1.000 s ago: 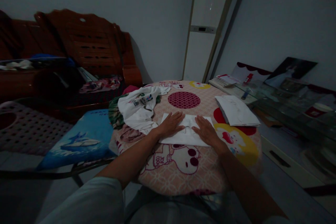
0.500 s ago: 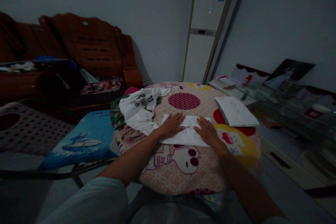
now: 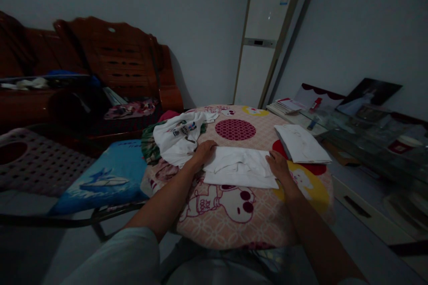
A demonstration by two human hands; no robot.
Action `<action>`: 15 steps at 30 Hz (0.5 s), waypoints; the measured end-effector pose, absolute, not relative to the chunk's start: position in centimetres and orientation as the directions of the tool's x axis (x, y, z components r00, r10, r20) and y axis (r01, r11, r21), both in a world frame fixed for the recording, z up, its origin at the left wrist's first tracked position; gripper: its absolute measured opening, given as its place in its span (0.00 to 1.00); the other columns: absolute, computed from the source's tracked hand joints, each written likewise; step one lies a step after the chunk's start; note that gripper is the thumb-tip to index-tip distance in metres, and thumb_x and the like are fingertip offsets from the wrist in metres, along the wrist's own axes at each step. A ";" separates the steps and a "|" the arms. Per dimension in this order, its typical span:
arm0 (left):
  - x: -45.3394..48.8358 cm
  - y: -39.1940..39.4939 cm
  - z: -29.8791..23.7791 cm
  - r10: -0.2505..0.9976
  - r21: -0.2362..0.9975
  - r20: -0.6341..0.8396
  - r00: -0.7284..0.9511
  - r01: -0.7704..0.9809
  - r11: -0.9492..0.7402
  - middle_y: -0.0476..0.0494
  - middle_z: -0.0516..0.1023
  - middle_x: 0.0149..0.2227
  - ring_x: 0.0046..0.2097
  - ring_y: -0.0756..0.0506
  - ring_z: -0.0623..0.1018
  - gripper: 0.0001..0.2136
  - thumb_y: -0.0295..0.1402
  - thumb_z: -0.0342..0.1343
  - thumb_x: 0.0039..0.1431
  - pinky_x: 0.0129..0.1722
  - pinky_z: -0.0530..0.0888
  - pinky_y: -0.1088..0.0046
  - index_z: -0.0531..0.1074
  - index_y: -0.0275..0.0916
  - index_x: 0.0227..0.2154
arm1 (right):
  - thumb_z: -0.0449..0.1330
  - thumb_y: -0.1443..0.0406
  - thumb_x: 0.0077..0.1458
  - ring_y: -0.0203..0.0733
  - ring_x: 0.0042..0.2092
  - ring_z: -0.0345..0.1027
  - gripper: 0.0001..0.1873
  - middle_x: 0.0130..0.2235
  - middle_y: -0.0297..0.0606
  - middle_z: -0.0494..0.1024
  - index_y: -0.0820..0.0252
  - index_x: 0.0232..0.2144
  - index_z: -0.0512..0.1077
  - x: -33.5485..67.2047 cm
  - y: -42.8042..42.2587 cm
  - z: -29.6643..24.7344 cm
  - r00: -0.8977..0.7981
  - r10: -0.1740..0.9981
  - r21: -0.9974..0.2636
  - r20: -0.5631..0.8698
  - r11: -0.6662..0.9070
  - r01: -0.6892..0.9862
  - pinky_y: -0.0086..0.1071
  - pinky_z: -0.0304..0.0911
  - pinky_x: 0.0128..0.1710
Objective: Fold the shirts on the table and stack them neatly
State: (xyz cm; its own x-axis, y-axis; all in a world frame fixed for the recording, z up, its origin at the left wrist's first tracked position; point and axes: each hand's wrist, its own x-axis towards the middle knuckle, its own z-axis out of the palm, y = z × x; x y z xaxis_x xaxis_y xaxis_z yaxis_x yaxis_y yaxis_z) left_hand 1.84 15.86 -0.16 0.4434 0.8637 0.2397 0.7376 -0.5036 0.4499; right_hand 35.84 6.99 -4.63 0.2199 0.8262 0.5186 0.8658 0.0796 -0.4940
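A folded white garment [image 3: 240, 168] lies flat on the patterned tablecloth [image 3: 214, 227], with a few wrinkles across its middle. At its far left corner, my left hand [image 3: 204, 152] has its fingers closed on the edge. My right hand [image 3: 278, 165] is closed on the right edge, its fingertips near the far right corner. To the left is a loose pile holding a white printed shirt [image 3: 177, 136] and a green patterned cloth [image 3: 150, 144]. Another folded white garment [image 3: 301, 143] rests on the right side of the table.
A blue cushioned chair [image 3: 107, 178] stands left of the table, with a wooden sofa [image 3: 120, 62] behind it. On the right is a glass-topped cabinet [image 3: 364, 124] bearing papers [image 3: 289, 105] and a cup [image 3: 404, 143]. A tall white air conditioner [image 3: 256, 71] stands at the back wall.
Both hands have moved apart from flat on the middle of the garment to its left and right edges, where the fingers have closed. More of the garment's surface shows.
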 end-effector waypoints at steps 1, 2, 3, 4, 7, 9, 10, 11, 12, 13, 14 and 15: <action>1.7 16.0 -0.1 0.863 0.439 0.229 0.450 0.744 -0.504 0.37 0.79 0.49 0.53 0.42 0.76 0.17 0.24 0.46 0.60 0.57 0.69 0.64 0.77 0.34 0.46 | 0.50 0.56 0.56 0.54 0.51 0.69 0.22 0.46 0.53 0.78 0.63 0.42 0.76 35.9 7.1 -4.8 0.213 0.841 -0.480 0.497 0.063 0.875 0.50 0.61 0.56; 1.7 16.0 -0.1 0.863 0.427 0.227 0.451 0.751 -0.504 0.38 0.79 0.48 0.53 0.42 0.76 0.17 0.23 0.45 0.60 0.57 0.69 0.64 0.77 0.34 0.45 | 0.50 0.57 0.56 0.54 0.51 0.68 0.22 0.47 0.53 0.78 0.64 0.42 0.76 35.9 7.2 -5.0 0.207 0.852 -0.464 0.481 0.048 0.885 0.49 0.60 0.56; 1.6 16.1 -0.1 0.864 0.414 0.228 0.450 0.758 -0.504 0.38 0.79 0.48 0.53 0.42 0.76 0.18 0.22 0.45 0.59 0.57 0.69 0.65 0.77 0.35 0.45 | 0.50 0.57 0.57 0.54 0.52 0.68 0.22 0.47 0.53 0.78 0.64 0.43 0.76 35.9 7.3 -5.1 0.199 0.860 -0.445 0.470 0.036 0.895 0.49 0.59 0.57; 1.5 16.2 -0.1 0.865 0.403 0.227 0.447 0.765 -0.502 0.39 0.79 0.48 0.52 0.42 0.76 0.19 0.21 0.44 0.59 0.57 0.69 0.65 0.78 0.36 0.45 | 0.49 0.58 0.57 0.54 0.53 0.67 0.21 0.48 0.53 0.77 0.64 0.43 0.75 35.8 7.4 -5.2 0.191 0.866 -0.425 0.461 0.027 0.905 0.48 0.59 0.57; 1.3 16.4 -0.1 0.869 0.374 0.223 0.442 0.784 -0.495 0.39 0.80 0.48 0.52 0.43 0.76 0.20 0.20 0.44 0.58 0.57 0.68 0.66 0.78 0.37 0.45 | 0.49 0.58 0.58 0.53 0.55 0.65 0.20 0.50 0.53 0.76 0.64 0.43 0.74 35.7 7.5 -5.2 0.179 0.881 -0.373 0.438 -0.003 0.928 0.46 0.56 0.59; 1.2 16.6 -0.3 0.869 0.353 0.215 0.445 0.794 -0.494 0.38 0.79 0.48 0.52 0.42 0.76 0.19 0.21 0.44 0.59 0.58 0.68 0.65 0.78 0.36 0.45 | 0.50 0.58 0.59 0.52 0.55 0.64 0.20 0.50 0.52 0.75 0.63 0.43 0.74 35.8 7.5 -5.1 0.178 0.888 -0.355 0.425 -0.018 0.935 0.46 0.56 0.58; 1.2 16.6 -0.3 0.869 0.345 0.215 0.445 0.798 -0.494 0.38 0.79 0.48 0.52 0.42 0.75 0.19 0.22 0.44 0.59 0.58 0.68 0.65 0.78 0.35 0.46 | 0.50 0.57 0.59 0.52 0.54 0.65 0.19 0.50 0.52 0.75 0.63 0.43 0.73 35.8 7.5 -5.0 0.177 0.892 -0.352 0.416 -0.021 0.936 0.45 0.57 0.57; 1.1 16.7 -0.4 0.868 0.338 0.218 0.446 0.800 -0.496 0.38 0.79 0.48 0.52 0.42 0.75 0.19 0.22 0.44 0.60 0.58 0.68 0.65 0.77 0.35 0.46 | 0.50 0.57 0.59 0.52 0.53 0.65 0.19 0.49 0.51 0.75 0.62 0.42 0.73 35.9 7.5 -5.0 0.174 0.896 -0.352 0.408 -0.021 0.936 0.45 0.58 0.56; 1.1 16.7 -0.5 0.866 0.333 0.220 0.449 0.800 -0.499 0.38 0.78 0.48 0.52 0.42 0.75 0.18 0.23 0.44 0.60 0.57 0.68 0.65 0.77 0.35 0.47 | 0.50 0.56 0.59 0.51 0.52 0.66 0.19 0.48 0.50 0.76 0.62 0.42 0.73 35.9 7.6 -4.9 0.172 0.899 -0.353 0.403 -0.021 0.935 0.44 0.58 0.55; 1.1 16.8 -0.6 0.864 0.330 0.224 0.451 0.799 -0.503 0.38 0.78 0.48 0.52 0.43 0.75 0.18 0.24 0.44 0.61 0.57 0.68 0.65 0.76 0.35 0.47 | 0.50 0.56 0.59 0.51 0.52 0.65 0.18 0.47 0.49 0.76 0.62 0.42 0.72 35.9 7.6 -4.8 0.174 0.901 -0.354 0.398 -0.024 0.935 0.44 0.58 0.55; 1.1 16.8 -0.7 0.862 0.326 0.228 0.452 0.799 -0.505 0.38 0.78 0.48 0.52 0.43 0.75 0.18 0.24 0.44 0.61 0.57 0.68 0.65 0.76 0.35 0.47 | 0.49 0.56 0.60 0.50 0.52 0.65 0.18 0.47 0.49 0.75 0.61 0.42 0.72 36.0 7.7 -4.7 0.180 0.901 -0.355 0.395 -0.031 0.934 0.43 0.58 0.55; 1.1 16.9 -0.8 0.862 0.320 0.230 0.452 0.801 -0.505 0.38 0.78 0.48 0.51 0.43 0.75 0.17 0.24 0.44 0.61 0.57 0.68 0.65 0.76 0.35 0.46 | 0.49 0.57 0.60 0.50 0.53 0.65 0.18 0.48 0.49 0.75 0.61 0.42 0.72 36.0 7.7 -4.7 0.186 0.901 -0.355 0.393 -0.038 0.934 0.43 0.57 0.56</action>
State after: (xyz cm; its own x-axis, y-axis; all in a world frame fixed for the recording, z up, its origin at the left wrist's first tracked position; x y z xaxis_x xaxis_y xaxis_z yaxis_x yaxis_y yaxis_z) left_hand 1.11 16.90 -0.82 0.4517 0.8621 0.2296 0.8014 -0.5052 0.3203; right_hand 35.98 7.73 -4.67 0.1858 0.9007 0.3927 0.9340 -0.0378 -0.3552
